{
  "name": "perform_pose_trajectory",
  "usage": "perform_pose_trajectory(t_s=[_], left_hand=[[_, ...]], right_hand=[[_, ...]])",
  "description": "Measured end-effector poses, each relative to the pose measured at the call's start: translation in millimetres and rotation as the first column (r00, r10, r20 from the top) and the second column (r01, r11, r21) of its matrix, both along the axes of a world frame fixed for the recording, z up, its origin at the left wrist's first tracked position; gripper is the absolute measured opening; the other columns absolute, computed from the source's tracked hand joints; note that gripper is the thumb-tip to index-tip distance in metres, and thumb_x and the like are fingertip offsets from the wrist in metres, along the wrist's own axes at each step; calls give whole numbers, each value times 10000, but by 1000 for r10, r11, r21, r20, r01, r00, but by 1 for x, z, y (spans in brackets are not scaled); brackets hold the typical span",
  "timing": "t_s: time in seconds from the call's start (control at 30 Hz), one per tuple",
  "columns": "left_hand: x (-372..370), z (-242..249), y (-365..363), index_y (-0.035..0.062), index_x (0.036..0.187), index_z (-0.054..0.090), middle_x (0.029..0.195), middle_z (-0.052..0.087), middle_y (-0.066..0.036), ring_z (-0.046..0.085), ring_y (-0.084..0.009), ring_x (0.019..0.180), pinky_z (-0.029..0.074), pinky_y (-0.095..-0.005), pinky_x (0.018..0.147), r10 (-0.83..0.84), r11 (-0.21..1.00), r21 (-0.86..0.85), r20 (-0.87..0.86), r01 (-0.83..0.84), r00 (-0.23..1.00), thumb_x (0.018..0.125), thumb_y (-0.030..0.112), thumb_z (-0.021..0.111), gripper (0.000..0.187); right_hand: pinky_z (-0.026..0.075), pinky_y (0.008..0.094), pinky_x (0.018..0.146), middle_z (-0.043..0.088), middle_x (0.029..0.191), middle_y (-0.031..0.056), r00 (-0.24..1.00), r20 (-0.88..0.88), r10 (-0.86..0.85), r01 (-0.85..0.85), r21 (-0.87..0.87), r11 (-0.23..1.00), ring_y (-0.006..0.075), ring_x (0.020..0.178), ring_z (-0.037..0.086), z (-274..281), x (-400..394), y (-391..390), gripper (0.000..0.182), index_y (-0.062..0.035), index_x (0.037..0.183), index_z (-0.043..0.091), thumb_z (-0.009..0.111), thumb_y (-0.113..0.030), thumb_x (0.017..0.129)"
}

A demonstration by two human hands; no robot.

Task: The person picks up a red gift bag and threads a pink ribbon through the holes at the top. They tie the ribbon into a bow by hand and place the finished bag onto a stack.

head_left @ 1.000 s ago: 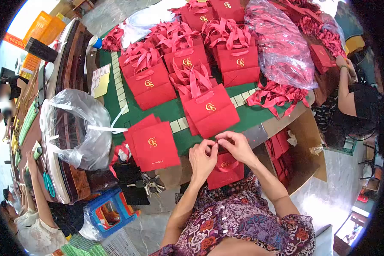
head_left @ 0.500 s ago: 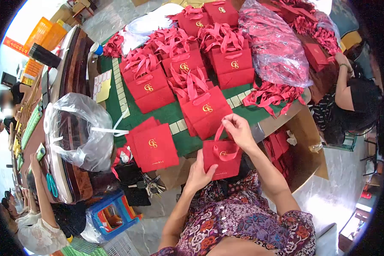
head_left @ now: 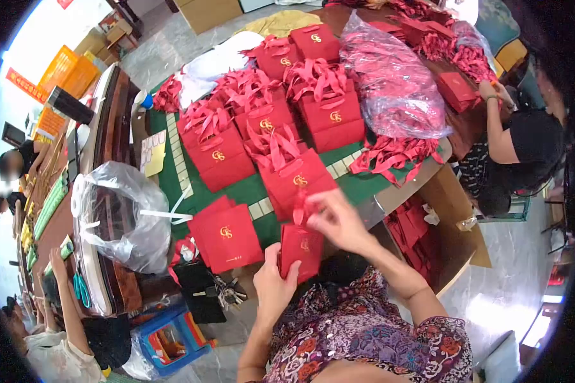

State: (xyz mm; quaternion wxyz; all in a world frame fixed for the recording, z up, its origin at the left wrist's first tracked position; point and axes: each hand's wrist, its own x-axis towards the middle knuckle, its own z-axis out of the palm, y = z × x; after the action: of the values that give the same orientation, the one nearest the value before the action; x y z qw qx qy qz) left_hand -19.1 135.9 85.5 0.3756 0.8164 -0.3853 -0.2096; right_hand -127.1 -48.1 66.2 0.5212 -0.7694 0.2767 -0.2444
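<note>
Small red paper bag with gold lettering (head_left: 300,254), lower centre of frame, off the worktop, in front of the person's floral top. Left hand (head_left: 275,281) is closed on its lower left side, thumb on the front face. Right hand (head_left: 338,222) is by the top at the glossy red ribbon handle (head_left: 299,209), fingers curled (motion blur, so can't tell whether they pinch it).

Handling, my judgement: very light; card walls fairly stiff but easily creased or dented, so hold flat by a side edge or the base with little pressure. Ribbon looks limp and slippery; best taken near where it meets the rim.

Just left, a stack of flat-lying red paper pieces with the same gold lettering (head_left: 227,237). Above, ribbon-topped red bags (head_left: 297,179) grouped on the green-covered worktop (head_left: 241,193). Upper right of centre, a clear plastic sack of red ribbons (head_left: 396,83); loose red ribbons (head_left: 393,161) below it. Open brown cardboard box (head_left: 455,223) right of centre, red pieces inside.
</note>
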Motion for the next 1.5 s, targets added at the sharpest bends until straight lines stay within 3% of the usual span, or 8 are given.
perform_pose_trajectory(t_s=[0.1,0.33,0.47,0.53,0.83,1.1,1.33,1.5], left_hand=[[-13,18,-5,43,1234,524,1042,661,-187,665,-361,965,529,-431,799,-134,987,-49,250,150,959,824,249,791,531],[-23,-10,-16,31,1358,515,1213,583,-185,567,-374,1078,474,-444,914,-205,969,-106,161,223,966,822,309,783,661],[-21,-67,-31,47,1374,520,1328,528,-198,486,-385,1188,404,-473,1017,-250,961,-46,273,272,929,836,237,757,617],[-23,-78,-34,47,1386,508,1348,512,-197,477,-391,1199,405,-478,1014,-270,958,-6,318,286,909,835,235,754,632],[-14,-77,-49,40,1426,461,1382,452,-175,442,-387,1185,404,-494,974,-339,941,155,392,302,855,721,335,847,856],[-6,-68,-42,40,1335,513,1191,520,-146,469,-347,1090,423,-472,912,-263,959,201,364,200,893,614,405,900,896],[-2,-70,-37,42,1225,540,1119,518,-164,488,-359,1041,461,-455,877,-211,973,156,299,171,931,572,263,926,790],[0,-72,-38,48,1204,546,1111,529,-167,508,-363,1032,465,-460,882,-208,971,174,273,165,939,559,220,924,767]], right_hand=[[502,326,794,503,1057,106,978,53,201,-198,-64,978,207,935,578,17,5,24,367,-85,1176,597,730,-286,899],[417,377,1026,593,1154,141,898,131,421,-440,198,876,267,1164,554,-42,1,-9,279,-13,1176,609,470,-130,965],[477,376,963,628,1130,142,957,85,277,-289,220,932,279,1110,618,-70,-15,-18,264,-28,1189,618,514,-112,962],[507,416,866,616,1062,167,991,-105,78,-89,-100,991,340,1034,619,-64,-29,-28,226,-60,1146,625,574,-92,928],[499,454,753,527,1007,130,869,-172,-464,230,-689,687,361,919,586,-80,-42,-103,248,-80,1043,609,682,-22,813],[500,421,777,571,932,99,968,-94,-233,137,-580,803,324,919,569,-43,-41,-7,182,-73,915,631,728,-48,763],[483,435,801,575,974,103,888,-429,167,-373,-460,806,325,911,570,-41,-58,34,265,-73,1059,638,633,-36,797],[485,461,761,559,924,138,929,-371,-2,-139,-353,925,357,903,586,-30,-43,24,156,-58,1007,614,641,-63,854]])
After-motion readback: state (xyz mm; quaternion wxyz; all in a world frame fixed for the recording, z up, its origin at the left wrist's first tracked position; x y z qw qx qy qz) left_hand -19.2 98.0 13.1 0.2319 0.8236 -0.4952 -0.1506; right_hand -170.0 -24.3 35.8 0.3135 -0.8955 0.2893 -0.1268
